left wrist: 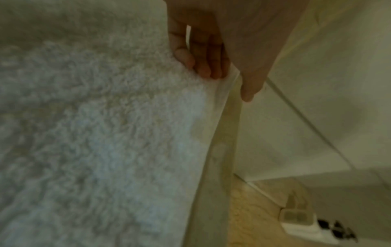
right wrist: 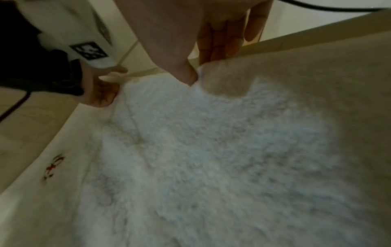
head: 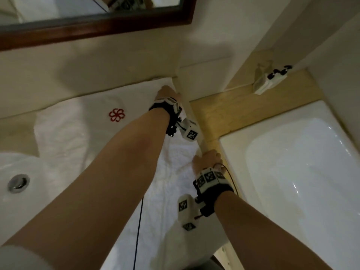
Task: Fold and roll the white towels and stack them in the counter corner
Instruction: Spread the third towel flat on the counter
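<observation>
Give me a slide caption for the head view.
Both hands, left hand and right hand, pinch the white towel edge.

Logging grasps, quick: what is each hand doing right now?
Left hand: pinching the towel edge at the far end.
Right hand: pinching the same edge, nearer.

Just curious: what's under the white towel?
The towel lies spread on the beige counter, which shows beside it. Both hands pinch its right edge. Anything beneath the cloth is covered.
</observation>
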